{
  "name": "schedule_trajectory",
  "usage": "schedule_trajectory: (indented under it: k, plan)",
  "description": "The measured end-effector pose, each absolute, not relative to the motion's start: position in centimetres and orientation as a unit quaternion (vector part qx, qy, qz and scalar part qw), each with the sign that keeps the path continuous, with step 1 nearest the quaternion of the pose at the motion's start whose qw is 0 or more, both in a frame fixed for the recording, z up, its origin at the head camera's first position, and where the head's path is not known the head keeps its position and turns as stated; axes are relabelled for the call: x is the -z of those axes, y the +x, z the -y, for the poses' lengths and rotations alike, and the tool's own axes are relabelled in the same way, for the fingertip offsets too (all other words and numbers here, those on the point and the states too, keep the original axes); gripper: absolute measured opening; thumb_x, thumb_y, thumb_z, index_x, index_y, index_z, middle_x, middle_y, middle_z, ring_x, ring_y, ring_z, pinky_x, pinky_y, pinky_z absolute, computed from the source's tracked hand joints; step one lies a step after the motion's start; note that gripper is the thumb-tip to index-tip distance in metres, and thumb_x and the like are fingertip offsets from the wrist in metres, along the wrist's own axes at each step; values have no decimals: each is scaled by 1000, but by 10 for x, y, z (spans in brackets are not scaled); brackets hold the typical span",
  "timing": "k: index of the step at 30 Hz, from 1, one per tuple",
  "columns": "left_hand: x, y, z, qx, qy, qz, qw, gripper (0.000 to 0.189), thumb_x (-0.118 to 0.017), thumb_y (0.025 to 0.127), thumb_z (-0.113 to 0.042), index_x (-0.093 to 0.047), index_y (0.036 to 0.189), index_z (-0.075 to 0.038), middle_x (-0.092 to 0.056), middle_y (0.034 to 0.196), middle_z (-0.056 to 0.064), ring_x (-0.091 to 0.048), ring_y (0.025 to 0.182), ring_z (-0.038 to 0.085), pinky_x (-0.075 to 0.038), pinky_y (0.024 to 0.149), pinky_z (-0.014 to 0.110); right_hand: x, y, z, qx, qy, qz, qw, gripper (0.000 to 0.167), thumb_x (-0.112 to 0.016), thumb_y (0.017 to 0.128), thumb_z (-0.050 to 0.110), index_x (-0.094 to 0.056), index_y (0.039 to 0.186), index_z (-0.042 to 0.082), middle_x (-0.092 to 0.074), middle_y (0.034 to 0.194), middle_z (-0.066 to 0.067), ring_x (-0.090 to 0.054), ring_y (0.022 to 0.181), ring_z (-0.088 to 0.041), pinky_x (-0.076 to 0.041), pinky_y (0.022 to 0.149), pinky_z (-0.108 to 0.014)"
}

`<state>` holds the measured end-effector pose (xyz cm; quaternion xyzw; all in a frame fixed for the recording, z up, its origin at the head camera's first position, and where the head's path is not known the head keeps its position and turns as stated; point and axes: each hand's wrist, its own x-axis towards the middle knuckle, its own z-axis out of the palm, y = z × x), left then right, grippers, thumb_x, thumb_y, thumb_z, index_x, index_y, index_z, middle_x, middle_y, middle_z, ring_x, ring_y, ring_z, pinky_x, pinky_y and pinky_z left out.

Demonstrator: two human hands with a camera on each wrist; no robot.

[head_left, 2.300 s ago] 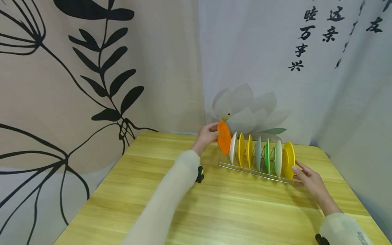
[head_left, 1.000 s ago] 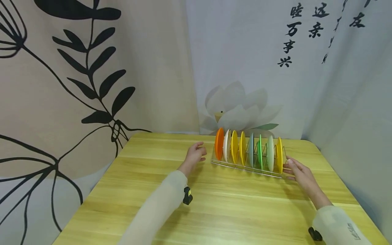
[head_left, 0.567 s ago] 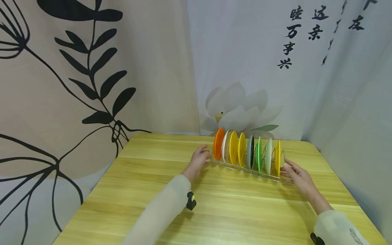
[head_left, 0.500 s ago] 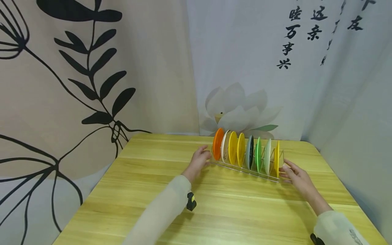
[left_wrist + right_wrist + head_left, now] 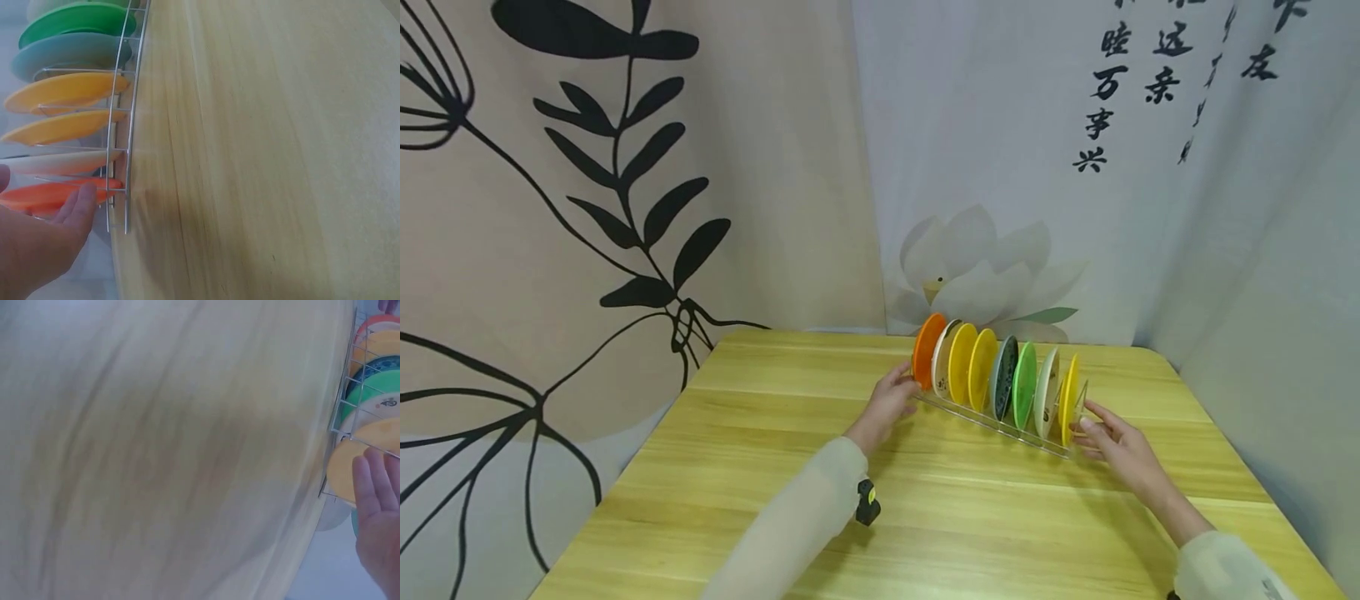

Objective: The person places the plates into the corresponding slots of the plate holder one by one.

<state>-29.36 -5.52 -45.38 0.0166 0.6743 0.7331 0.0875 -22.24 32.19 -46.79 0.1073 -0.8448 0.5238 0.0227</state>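
Note:
A wire dish rack (image 5: 1026, 435) stands on the wooden table, turned slantwise with its right end nearer me. Plates stand upright in it, from an orange plate (image 5: 928, 352) at the left end to a yellow plate (image 5: 1069, 400) at the right end. My left hand (image 5: 886, 407) holds the rack's left end, fingers beside the orange plate. In the left wrist view, those fingers (image 5: 81, 209) overlap the orange plate and the wires. My right hand (image 5: 1118, 448) holds the right end wire; in the right wrist view its fingers (image 5: 369, 487) lie long against the yellow plate.
Between the end plates stand a white plate (image 5: 942, 371), two more yellow plates, a dark patterned plate (image 5: 1006, 379), a green plate (image 5: 1024, 386) and a pale plate (image 5: 1047, 392). A printed curtain (image 5: 805, 167) hangs behind the table's back edge.
The left hand let go of the orange plate, now in the rack, and moved to the rack's left end. The rack has turned, its right end coming toward me with the right hand.

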Motion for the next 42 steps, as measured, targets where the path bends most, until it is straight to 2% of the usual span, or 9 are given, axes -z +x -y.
schedule_trajectory:
  k: [3, 6, 10, 14, 20, 28, 34, 40, 42]
  plan:
    - [455, -292, 55, -733, 16, -675, 85, 61, -54, 97, -10, -34, 154, -7, -50, 140, 21, -44, 130, 43, -40, 105, 58, 465, -227, -325, -495, 91, 863, 44, 61, -43, 107, 35, -31, 151, -7, -56, 128, -33, -68, 103, -26, -59, 80, -35]
    - [455, -289, 55, -733, 19, -675, 84, 61, -54, 96, -9, -34, 154, -6, -50, 138, 22, -45, 129, 44, -38, 106, 60, 459, -237, -331, -455, 66, 886, 62, 64, -42, 106, 40, -33, 151, -4, -53, 133, -30, -65, 109, -30, -58, 80, -33]
    - [455, -283, 53, -737, 20, -670, 86, 64, -54, 96, -9, -30, 155, -7, -45, 141, 24, -44, 130, 43, -37, 106, 60, 452, -252, -337, -438, 57, 896, 41, 70, -38, 106, 46, -23, 156, -1, -35, 149, -31, -46, 127, -50, -49, 95, -53]
    - [458, -275, 44, -737, 8, -670, 82, 68, -55, 94, -9, -29, 156, -7, -39, 146, 26, -45, 128, 41, -41, 104, 57, 451, -266, -338, -448, 72, 891, 6, 73, -36, 106, 46, -12, 157, 0, -24, 154, -34, -31, 134, -56, -36, 102, -67]
    - [461, -258, 23, -732, 9, -676, 85, 69, -54, 94, -7, -26, 157, -6, -36, 147, 27, -48, 124, 39, -46, 99, 55, 453, -273, -334, -455, 77, 887, -5, 71, -33, 108, 44, -14, 156, -4, -26, 154, -33, -34, 135, -52, -38, 104, -60]
    - [462, -247, 4, -736, 33, -666, 116, 74, -58, 94, -12, -22, 158, -8, -29, 152, 27, -49, 124, 35, -47, 100, 52, 452, -266, -328, -478, 83, 874, -17, 72, -36, 107, 45, -18, 155, -5, -29, 153, -32, -42, 129, -53, -39, 103, -61]
    - [462, -248, 2, -742, 28, -659, 117, 76, -60, 93, -10, -22, 158, -9, -28, 153, 27, -50, 125, 37, -46, 101, 53, 457, -256, -324, -478, 92, 873, -33, 76, -51, 103, 41, -19, 156, -3, -32, 154, -27, -39, 135, -44, -39, 106, -53]
    - [461, -249, 9, -750, 23, -650, 119, 77, -59, 91, -9, -21, 158, -9, -26, 154, 28, -46, 130, 40, -42, 104, 56, 458, -242, -314, -479, 105, 871, -24, 70, -48, 106, 36, -19, 155, -4, -32, 154, -27, -36, 138, -44, -40, 106, -48]
    - [460, -249, 12, -751, 24, -649, 122, 76, -58, 92, -10, -22, 158, -9, -26, 154, 27, -45, 130, 40, -42, 105, 56, 459, -237, -309, -483, 113, 868, -22, 69, -47, 106, 36, -19, 155, -5, -31, 154, -27, -34, 139, -44, -41, 106, -38]
